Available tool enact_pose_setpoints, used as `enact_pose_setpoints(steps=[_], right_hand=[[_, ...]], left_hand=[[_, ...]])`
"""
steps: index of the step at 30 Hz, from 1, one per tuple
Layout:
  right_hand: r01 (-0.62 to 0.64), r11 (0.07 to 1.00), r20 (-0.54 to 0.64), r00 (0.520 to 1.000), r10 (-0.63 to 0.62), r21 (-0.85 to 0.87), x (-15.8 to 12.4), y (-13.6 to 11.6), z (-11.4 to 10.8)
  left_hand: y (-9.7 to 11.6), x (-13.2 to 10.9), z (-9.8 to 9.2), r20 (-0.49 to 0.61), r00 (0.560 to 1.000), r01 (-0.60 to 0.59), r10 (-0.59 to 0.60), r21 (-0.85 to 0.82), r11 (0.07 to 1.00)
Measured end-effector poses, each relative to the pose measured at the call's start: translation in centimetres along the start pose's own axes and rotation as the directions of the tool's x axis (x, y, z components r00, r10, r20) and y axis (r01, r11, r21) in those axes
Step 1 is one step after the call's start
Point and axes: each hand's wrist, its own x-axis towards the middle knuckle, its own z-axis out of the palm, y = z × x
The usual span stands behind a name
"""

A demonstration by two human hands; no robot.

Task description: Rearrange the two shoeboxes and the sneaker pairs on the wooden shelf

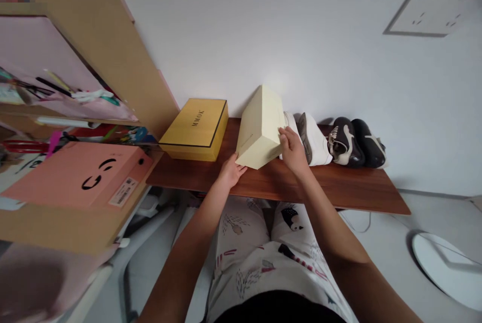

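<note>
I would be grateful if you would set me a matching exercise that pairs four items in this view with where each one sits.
Things:
1. Cream box
2. Mustard-yellow MMOK box
3. White sneakers
4. Black-and-white shoes

Places:
A. Farthest right in the row on the wooden shelf
B. Tilted between the left hand and right hand
C. Just beyond the right hand
D. Lying flat at the row's left end

Pairs: 1-B, 2-D, 3-C, 4-A.
</note>
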Motion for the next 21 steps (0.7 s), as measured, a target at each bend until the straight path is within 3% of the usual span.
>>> enact_pose_setpoints(steps=[3, 6, 13, 21], right_hand=[[0.026, 0.998, 0.056, 0.998, -0.023, -0.052, -0.3, -0.4, -1.0], [-0.022, 0.998, 0.106, 0.994, 0.029, -0.064, -0.9, -1.2, -1.2], [-0.165, 0.986, 0.229, 0.961, 0.152, 0.037, -2.4, -1.9, 0.5], [-0.22, 0.96, 0.162, 0.968, 0.192, 0.176, -3.8, 0.8, 3.0]], left_hand=[[0.5, -0.8, 0.5, 0.045, 0.998, -0.038, 0.041, -0.052, 0.998], [1.1, -1.7, 0.3, 0.002, 0.993, -0.114, 0.114, -0.044, 0.992], [3.6, -2.9, -1.0, -0.094, 0.942, -0.307, 0.321, 0.137, 0.942], [3.9, -2.5, -1.3, -0.101, 0.899, -0.373, 0.425, 0.33, 0.867]])
